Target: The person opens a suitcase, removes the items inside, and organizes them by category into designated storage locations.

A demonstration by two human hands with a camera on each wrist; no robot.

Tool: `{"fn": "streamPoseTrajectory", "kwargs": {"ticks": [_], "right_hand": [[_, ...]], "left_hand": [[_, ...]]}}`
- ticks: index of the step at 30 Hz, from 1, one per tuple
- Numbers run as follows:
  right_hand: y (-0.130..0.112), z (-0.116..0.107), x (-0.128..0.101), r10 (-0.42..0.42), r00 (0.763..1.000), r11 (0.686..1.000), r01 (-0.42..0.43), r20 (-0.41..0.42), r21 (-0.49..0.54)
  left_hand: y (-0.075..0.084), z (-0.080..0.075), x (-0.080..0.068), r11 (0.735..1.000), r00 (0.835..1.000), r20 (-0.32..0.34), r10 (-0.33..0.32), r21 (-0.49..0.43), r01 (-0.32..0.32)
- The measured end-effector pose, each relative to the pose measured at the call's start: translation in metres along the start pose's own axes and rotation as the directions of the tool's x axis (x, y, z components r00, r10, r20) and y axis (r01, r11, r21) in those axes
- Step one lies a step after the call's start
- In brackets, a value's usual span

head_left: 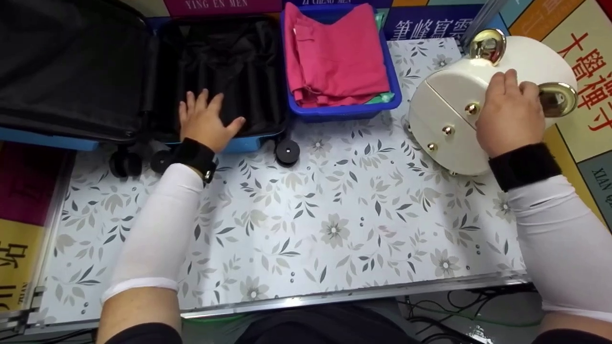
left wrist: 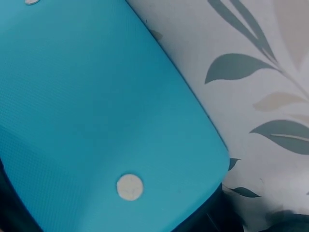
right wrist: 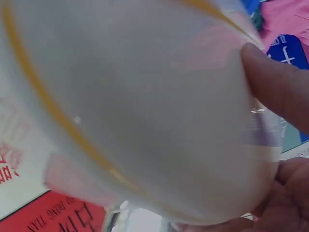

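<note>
My left hand (head_left: pixel 206 122) lies flat, fingers spread, on the black lining of the open suitcase (head_left: pixel 224 62) at the table's (head_left: pixel 334 229) far left, while my right hand (head_left: pixel 510 119) grips the white round case (head_left: pixel 449 124) at the right edge.

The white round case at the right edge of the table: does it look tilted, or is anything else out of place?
Yes. The white round case is tipped on its side, its gold feet pointing sideways, partly past the table edge, and the right hand grips it. The open suitcase under the left hand and the blue bin look orderly.
</note>
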State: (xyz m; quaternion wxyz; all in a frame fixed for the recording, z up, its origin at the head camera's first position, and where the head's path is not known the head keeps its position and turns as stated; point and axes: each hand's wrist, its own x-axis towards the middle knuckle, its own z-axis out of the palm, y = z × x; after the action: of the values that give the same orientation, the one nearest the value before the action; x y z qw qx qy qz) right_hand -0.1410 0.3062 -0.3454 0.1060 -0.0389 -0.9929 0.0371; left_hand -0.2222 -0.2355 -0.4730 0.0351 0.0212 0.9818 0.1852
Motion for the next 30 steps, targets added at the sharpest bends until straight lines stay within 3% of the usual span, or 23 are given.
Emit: {"fn": "streamPoseTrajectory", "kwargs": {"ticks": [5,8,15,24,30], "right_hand": [[0.027,-0.004,0.022,-0.051,0.992,0.997,0.043,0.114,0.071],[0.044,-0.005,0.039,-0.043,0.981,0.995,0.025,0.192,0.095],[0.068,0.004,0.082,-0.064,0.989,0.996,0.071,0.137,-0.052],[0.063,0.017,0.116,-0.070,0.996,0.997,0.069,0.052,0.025],[0.053,0.022,0.135,-0.065,0.996,0.997,0.063,0.059,0.032]], "left_hand": [[0.000,-0.001,0.000,1.000,1.000,-0.011,-0.006,0.005,0.006],[0.000,-0.001,0.000,1.000,1.000,-0.019,-0.008,0.004,0.008],[0.001,0.002,0.000,1.000,1.000,-0.027,-0.013,0.007,0.013],[-0.001,0.001,-0.006,1.000,0.999,-0.035,-0.020,0.017,0.021],[-0.001,0.000,-0.009,0.999,0.999,-0.026,-0.029,0.018,0.030]]}}
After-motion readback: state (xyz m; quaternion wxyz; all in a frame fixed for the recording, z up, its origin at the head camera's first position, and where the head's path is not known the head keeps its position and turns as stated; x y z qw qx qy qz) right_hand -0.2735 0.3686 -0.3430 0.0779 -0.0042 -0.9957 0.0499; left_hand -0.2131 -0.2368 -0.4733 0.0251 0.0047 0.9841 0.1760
